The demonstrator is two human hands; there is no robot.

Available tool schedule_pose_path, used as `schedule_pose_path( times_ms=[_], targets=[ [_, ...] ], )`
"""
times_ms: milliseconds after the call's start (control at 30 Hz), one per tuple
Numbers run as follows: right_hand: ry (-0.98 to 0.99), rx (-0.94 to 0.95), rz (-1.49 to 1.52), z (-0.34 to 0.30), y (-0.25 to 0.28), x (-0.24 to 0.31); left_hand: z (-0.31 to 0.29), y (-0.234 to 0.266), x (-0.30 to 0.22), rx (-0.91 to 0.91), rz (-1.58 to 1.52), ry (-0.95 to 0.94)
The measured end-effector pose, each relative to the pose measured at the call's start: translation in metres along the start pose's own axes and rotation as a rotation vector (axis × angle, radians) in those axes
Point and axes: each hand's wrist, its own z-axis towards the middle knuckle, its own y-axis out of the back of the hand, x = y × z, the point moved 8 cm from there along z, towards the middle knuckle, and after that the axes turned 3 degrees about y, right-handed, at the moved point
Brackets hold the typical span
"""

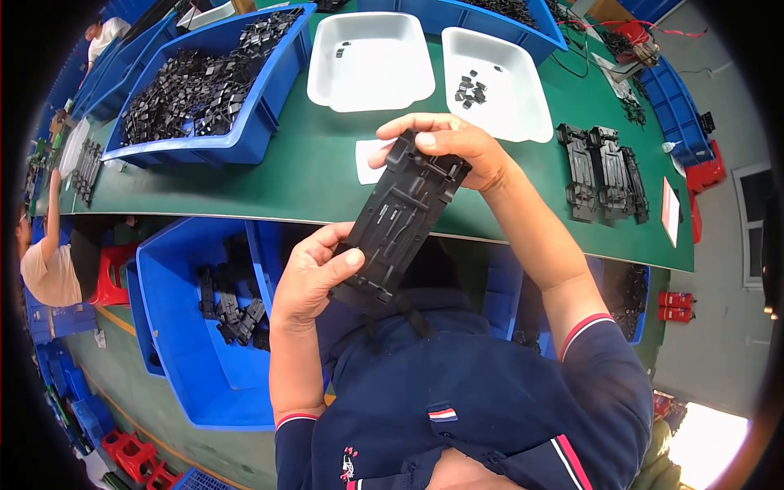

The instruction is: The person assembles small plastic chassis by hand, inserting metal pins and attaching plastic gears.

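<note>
Inspection or fitting of a black plastic chassis plate (400, 220) appears to be the step in hand. Left hand (310, 278) grips the plate's lower end at 7 o'clock, thumb closed over the top face, fingers curled underneath. Right hand (453, 147) pinches the upper end at 1 o'clock, fingers folded over the edge. The plate sits tilted above the near edge of the green table (310, 175), over the lap. White tray (498, 73) at 12 o'clock holds small black clips; finished chassis assemblies (604, 171) lie at 3 o'clock; a blue bin (204, 359) of raw plates stands at 8 o'clock. Next move likely calls for freeing one hand to fetch a clip while the other steadies the plate
</note>
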Motion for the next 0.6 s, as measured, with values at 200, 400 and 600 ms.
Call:
schedule_pose_path(
  times_ms=[200,400,600],
  targets=[
    [0.064,-0.069,0.012,0.011,-0.006,-0.017,-0.008,0.015,0.011,-0.073,-0.068,0.004],
    [-0.045,-0.068,-0.114,0.034,-0.023,-0.029,0.0,0.001,0.009,-0.012,-0.04,0.12],
    [0.153,-0.335,-0.772,0.025,-0.008,0.006,-0.004,0.015,0.014,-0.139,-0.038,0.023]
  ],
)
